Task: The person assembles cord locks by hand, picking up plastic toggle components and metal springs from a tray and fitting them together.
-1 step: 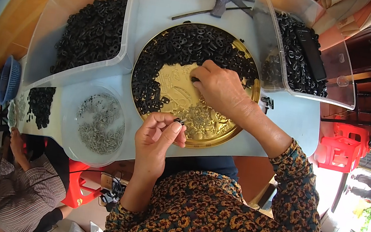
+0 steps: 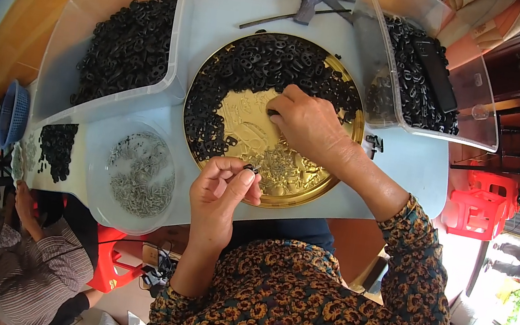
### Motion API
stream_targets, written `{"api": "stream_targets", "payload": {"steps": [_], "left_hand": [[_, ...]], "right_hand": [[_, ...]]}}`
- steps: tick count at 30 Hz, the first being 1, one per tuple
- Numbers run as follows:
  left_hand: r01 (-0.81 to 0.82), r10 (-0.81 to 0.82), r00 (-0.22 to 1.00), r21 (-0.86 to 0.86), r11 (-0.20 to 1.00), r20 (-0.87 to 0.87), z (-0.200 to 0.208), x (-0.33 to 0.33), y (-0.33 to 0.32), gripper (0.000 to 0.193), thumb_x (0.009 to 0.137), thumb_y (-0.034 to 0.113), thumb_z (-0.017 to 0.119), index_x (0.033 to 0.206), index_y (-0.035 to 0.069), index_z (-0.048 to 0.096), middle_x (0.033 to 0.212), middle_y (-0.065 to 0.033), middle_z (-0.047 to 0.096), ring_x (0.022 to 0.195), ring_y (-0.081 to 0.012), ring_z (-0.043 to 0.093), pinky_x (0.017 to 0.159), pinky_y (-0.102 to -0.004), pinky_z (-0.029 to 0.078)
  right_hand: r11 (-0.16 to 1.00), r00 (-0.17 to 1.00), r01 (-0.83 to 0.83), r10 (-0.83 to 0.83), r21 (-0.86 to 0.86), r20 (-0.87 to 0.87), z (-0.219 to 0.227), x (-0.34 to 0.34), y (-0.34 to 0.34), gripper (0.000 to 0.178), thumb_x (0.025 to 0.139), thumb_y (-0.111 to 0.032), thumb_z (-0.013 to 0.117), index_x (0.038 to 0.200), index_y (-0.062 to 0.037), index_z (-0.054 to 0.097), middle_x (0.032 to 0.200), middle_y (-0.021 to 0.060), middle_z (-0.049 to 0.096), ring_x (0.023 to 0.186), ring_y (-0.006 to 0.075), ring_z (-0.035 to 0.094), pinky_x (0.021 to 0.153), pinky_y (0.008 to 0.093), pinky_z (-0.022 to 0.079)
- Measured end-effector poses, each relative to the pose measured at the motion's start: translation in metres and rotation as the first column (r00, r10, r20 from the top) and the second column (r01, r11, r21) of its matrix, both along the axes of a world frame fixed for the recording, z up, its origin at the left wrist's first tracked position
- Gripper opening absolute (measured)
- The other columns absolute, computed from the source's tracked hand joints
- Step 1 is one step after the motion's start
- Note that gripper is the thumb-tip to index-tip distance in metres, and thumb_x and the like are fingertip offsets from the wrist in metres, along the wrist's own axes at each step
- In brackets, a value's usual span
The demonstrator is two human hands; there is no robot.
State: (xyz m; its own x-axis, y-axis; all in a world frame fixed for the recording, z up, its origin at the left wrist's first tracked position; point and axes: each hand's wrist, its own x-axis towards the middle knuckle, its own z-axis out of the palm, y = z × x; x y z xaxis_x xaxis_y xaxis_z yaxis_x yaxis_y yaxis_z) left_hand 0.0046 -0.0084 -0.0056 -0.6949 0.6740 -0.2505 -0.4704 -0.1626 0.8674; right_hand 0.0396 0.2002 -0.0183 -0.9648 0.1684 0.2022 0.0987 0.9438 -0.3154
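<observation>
Fingers (image 2: 246, 175) of left hand (image 2: 221, 190) pinch small black part (image 2: 249, 173) over gold tray (image 2: 310, 187).

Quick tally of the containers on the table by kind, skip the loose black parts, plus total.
Clear plastic bins: 2
Round gold tray: 1
Round clear tub of grey metal pieces: 1
Total: 4

Black parts in the bins and tray are too many to count.

Head view, steeply down, close over table (image 2: 228, 16)
</observation>
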Motion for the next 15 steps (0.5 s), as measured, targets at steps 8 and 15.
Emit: {"api": "stream_targets", "payload": {"steps": [8, 15], "left_hand": [[-0.058, 0.066, 0.992, 0.074, 0.996, -0.105, 0.001, -0.003, 0.014, 0.015, 0.093, 0.006, 0.058, 0.107, 0.003, 0.057, 0.116, -0.0150, 0.061, 0.095, -0.0182, 0.061, 0.076, -0.0288, 0.051], [-0.008, 0.034, 0.975, 0.120, 0.993, -0.221, 0.000, 0.004, 0.012, 0.015, 0.092, 0.007, 0.056, 0.107, 0.002, 0.055, 0.122, -0.0197, 0.059, 0.110, -0.0247, 0.057, 0.088, -0.0359, 0.048]], "right_hand": [[0.404, 0.983, 0.184, -0.088, -0.896, 0.162, 0.006, 0.027, -0.011, 0.023, 0.089, -0.017, 0.066, 0.105, -0.0002, 0.066, 0.078, 0.0039, 0.064, 0.065, 0.0134, 0.061, 0.060, 0.0264, 0.050], [-0.253, 0.988, 0.078, -0.109, -0.964, 0.109, 0.008, 0.051, -0.032, 0.029, 0.092, -0.008, 0.063, 0.119, 0.0009, 0.061, 0.092, 0.0050, 0.066, 0.067, 0.0082, 0.060, 0.062, 0.0207, 0.052]]}}
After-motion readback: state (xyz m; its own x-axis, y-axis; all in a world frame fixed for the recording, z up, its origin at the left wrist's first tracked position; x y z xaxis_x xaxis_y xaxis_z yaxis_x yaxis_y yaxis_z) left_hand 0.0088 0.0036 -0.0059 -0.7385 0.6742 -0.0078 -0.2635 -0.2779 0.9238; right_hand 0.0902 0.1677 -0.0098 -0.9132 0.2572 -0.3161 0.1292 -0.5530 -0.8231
